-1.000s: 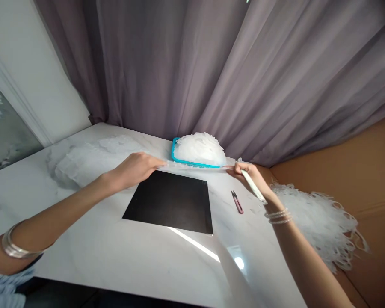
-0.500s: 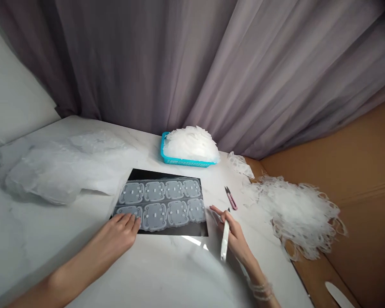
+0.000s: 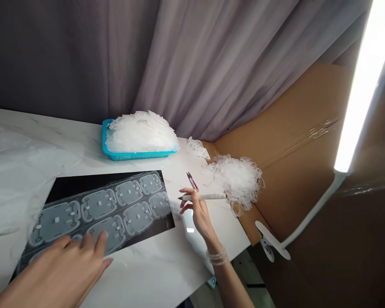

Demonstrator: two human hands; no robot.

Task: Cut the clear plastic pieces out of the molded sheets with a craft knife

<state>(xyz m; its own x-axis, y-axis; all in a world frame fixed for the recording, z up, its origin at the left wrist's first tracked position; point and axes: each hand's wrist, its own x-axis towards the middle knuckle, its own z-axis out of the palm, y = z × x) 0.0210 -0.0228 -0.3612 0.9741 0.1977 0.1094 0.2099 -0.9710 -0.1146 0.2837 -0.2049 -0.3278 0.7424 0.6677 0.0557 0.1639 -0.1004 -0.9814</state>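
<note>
A translucent moulded plastic sheet [image 3: 101,205] with rounded square panels in two rows lies on a black board [image 3: 83,183] on the table. My left hand [image 3: 73,265] is over the near left part of the sheet, fingers spread and slightly bent, holding nothing; it hides the panels beneath it. Off the right edge of the board, my right hand [image 3: 200,214] grips a white-handled craft knife [image 3: 211,196], its dark pointed tip facing left toward the sheet. Pink thread snips [image 3: 193,182] lie just beyond my right fingers.
A blue basket [image 3: 137,156] heaped with white translucent pieces stands behind the board. Tangled plastic offcuts [image 3: 240,177] pile up at the right by a cardboard wall [image 3: 288,124]. A lit lamp [image 3: 361,98] rises at far right. More translucent sheets [image 3: 16,171] lie at the left.
The view has swung to the right, bringing the lamp into sight. My right hand has lifted and turned, so the knife now lies level instead of pointing down toward me. My left fingers have spread.
</note>
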